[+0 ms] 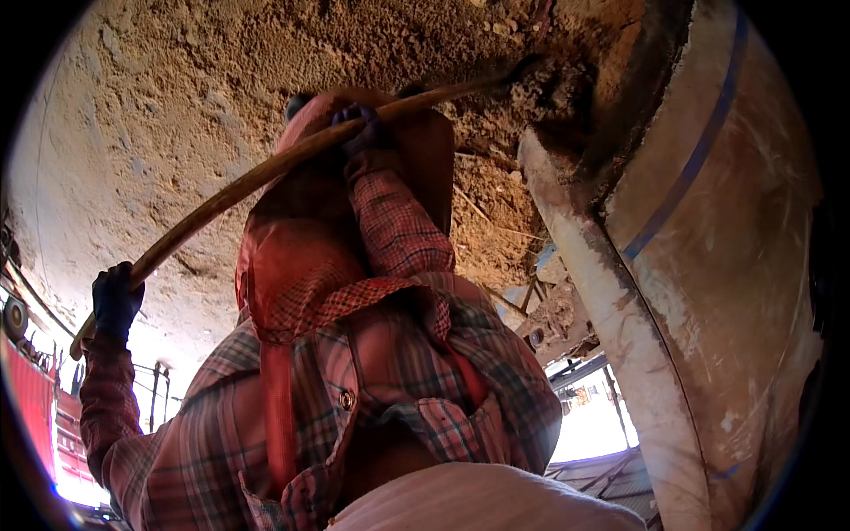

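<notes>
Your long handle (239,188) crosses the view aslant, near end at far left, far end ahead and right. Your left hand (117,301) sits around it near the left end; your right hand (359,131) sits farther along, ahead of your chest. The tool's dark tip (524,67) lies at the far end, beside loose clods (553,93). Soil (177,115) spreads ahead of you and to your left. Your apron (310,265) hangs before your shirt (212,389), partly behind the right forearm. To your right: a narrow ledge (611,301), then a broad panel (735,265) just beyond it. Far left edge: a wall (31,389).
</notes>
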A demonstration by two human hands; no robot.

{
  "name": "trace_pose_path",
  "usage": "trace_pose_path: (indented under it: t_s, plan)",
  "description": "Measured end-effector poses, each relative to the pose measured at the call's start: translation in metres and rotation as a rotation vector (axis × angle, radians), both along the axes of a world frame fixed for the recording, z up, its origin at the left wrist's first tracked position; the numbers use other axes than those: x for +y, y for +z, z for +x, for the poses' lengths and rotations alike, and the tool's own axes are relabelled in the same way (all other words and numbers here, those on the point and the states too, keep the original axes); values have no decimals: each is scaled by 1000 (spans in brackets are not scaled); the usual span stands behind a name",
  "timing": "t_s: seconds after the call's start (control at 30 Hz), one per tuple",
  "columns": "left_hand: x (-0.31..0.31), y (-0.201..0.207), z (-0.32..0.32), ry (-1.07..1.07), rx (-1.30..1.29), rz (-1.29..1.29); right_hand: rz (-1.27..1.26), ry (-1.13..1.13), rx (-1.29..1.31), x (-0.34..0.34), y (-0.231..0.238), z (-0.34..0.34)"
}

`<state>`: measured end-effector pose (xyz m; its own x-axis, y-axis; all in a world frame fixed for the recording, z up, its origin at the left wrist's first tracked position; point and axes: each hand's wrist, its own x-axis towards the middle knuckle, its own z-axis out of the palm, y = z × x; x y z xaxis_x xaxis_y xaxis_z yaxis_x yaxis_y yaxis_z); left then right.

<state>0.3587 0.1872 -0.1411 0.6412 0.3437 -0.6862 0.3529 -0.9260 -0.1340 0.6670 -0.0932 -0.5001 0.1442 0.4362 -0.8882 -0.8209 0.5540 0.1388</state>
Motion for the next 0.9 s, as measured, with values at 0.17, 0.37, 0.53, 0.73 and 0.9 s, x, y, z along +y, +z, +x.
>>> trace_pose_path:
  t_s: [0.17,0.37,0.53,0.73,0.9]
  plan:
    - [-19,-13,-6,18,-23,-49,5,-21,25,-20,23,8]
    - [-43,-21,-19,64,28,-133,-17,-18,-162,-54,77,16]
    - [-46,-43,-34,345,8,-232,-180,112,-277,-40,93,38]
    - [-42,-85,-61,194,-35,1,-41,105,-442,-22,83,46]
    - [-44,-57,-83,605,363,-516,-47,85,-310,-49,74,21]
